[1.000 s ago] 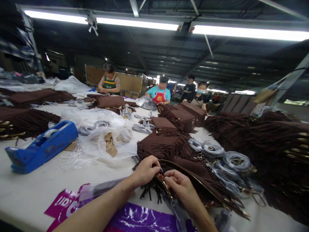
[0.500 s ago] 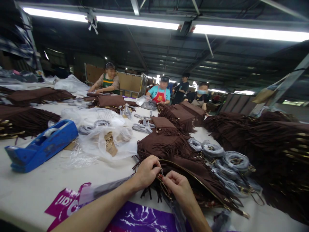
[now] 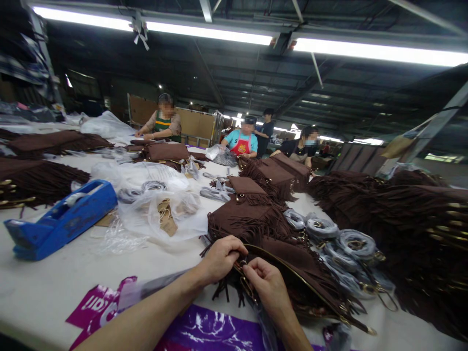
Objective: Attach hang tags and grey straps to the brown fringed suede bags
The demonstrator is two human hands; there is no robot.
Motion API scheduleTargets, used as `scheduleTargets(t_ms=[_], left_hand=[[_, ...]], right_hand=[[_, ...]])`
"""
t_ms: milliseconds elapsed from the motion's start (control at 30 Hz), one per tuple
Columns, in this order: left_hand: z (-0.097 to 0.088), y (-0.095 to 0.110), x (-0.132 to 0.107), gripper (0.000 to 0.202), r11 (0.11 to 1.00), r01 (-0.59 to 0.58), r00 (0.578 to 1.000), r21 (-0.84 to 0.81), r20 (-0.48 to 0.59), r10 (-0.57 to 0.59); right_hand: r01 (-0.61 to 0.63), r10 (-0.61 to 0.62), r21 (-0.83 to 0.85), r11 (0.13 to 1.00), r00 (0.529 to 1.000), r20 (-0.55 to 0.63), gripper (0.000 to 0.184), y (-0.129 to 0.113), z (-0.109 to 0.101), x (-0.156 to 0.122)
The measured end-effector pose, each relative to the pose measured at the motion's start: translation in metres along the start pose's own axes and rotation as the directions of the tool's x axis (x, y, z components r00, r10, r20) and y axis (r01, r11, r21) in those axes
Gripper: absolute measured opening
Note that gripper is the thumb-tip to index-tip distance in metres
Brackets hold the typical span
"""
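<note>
A brown fringed suede bag (image 3: 292, 273) lies on the white table (image 3: 47, 282) in front of me, its gold zipper edge running to the right. My left hand (image 3: 221, 258) pinches the bag's left end beside a gold metal fitting (image 3: 243, 270). Close against it, my right hand (image 3: 268, 282) has its fingers closed on that same fitting at the bag's corner. Dark fringe strands hang below both hands.
A blue tape dispenser (image 3: 60, 219) sits at left. Clear plastic bags (image 3: 161, 214) lie mid-table. Wrapped straps (image 3: 340, 241) and piles of brown fringed bags (image 3: 413, 219) fill the right. A purple plastic bag (image 3: 204, 334) is near me. Several people work at the far end.
My hands have crept slightly closer together on the bag's corner. A person standing at the back has walked left, behind the seated worker in the red apron.
</note>
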State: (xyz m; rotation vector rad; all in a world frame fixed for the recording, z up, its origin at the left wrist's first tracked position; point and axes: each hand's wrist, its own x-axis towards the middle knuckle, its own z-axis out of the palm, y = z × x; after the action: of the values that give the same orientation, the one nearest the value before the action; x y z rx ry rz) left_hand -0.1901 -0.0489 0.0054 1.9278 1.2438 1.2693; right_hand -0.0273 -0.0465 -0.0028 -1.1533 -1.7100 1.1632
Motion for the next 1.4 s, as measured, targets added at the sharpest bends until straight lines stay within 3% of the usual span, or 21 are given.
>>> scheduleTargets(t_ms=[333, 467, 567, 733, 800, 867, 967, 1033, 1133, 1233, 1333, 1400], left_hand=[[-0.002, 0.0, 0.001, 0.025, 0.935, -0.175, 0.98, 0.309, 0.143, 0.137], [-0.004, 0.001, 0.002, 0.019, 0.916, -0.203, 0.972, 0.346, 0.185, 0.146], [-0.011, 0.005, 0.002, 0.018, 0.947, -0.181, 0.981, 0.267, 0.124, 0.153], [-0.025, 0.021, -0.003, 0.015, 0.967, -0.179, 0.978, 0.18, -0.077, 0.195], [-0.024, 0.028, -0.005, 0.012, 0.992, -0.12, 0.987, 0.044, -0.101, 0.124], [-0.02, 0.034, -0.007, 0.009, 0.98, 0.02, 0.999, -0.2, -0.027, -0.026], [-0.013, 0.037, -0.008, 0.011, 0.829, 0.26, 0.964, -0.495, 0.178, -0.197], [-0.01, 0.037, -0.008, 0.014, 0.746, 0.32, 0.947, -0.584, 0.215, -0.239], [-0.009, 0.035, -0.007, 0.019, 0.718, 0.336, 0.942, -0.61, 0.202, -0.269], [-0.008, 0.034, -0.008, 0.018, 0.751, 0.346, 0.938, -0.562, 0.2, -0.283], [-0.007, 0.036, -0.01, 0.015, 0.803, 0.336, 0.941, -0.491, 0.219, -0.26], [-0.007, 0.039, -0.012, 0.014, 0.827, 0.334, 0.932, -0.452, 0.289, -0.219]], right_hand=[[0.018, -0.018, -0.006, 1.0, 1.0, 0.02, 0.03, 0.007, 0.001, 0.0], [0.02, -0.019, -0.015, 1.0, 1.0, 0.022, 0.033, 0.003, -0.001, 0.001], [-0.004, -0.003, 0.083, 0.997, 0.996, 0.09, 0.033, -0.004, -0.014, -0.001], [-0.174, 0.092, 0.304, 0.937, 0.959, 0.267, 0.033, -0.012, -0.038, -0.007], [-0.221, 0.087, 0.411, 0.884, 0.943, 0.32, 0.032, -0.015, -0.042, -0.01], [-0.27, 0.079, 0.513, 0.815, 0.929, 0.363, 0.031, -0.019, -0.043, -0.013], [-0.324, 0.074, 0.574, 0.752, 0.907, 0.414, 0.035, -0.024, -0.041, -0.015], [-0.319, 0.089, 0.565, 0.761, 0.914, 0.396, 0.036, -0.022, -0.039, -0.014], [-0.271, 0.124, 0.496, 0.825, 0.943, 0.309, 0.034, -0.014, -0.034, -0.008], [-0.194, 0.106, 0.452, 0.871, 0.971, 0.213, 0.037, -0.007, -0.032, -0.003], [-0.135, 0.082, 0.492, 0.86, 0.988, 0.128, 0.035, -0.008, -0.033, -0.005], [-0.114, 0.065, 0.539, 0.834, 0.992, 0.109, 0.033, -0.01, -0.034, -0.007]])
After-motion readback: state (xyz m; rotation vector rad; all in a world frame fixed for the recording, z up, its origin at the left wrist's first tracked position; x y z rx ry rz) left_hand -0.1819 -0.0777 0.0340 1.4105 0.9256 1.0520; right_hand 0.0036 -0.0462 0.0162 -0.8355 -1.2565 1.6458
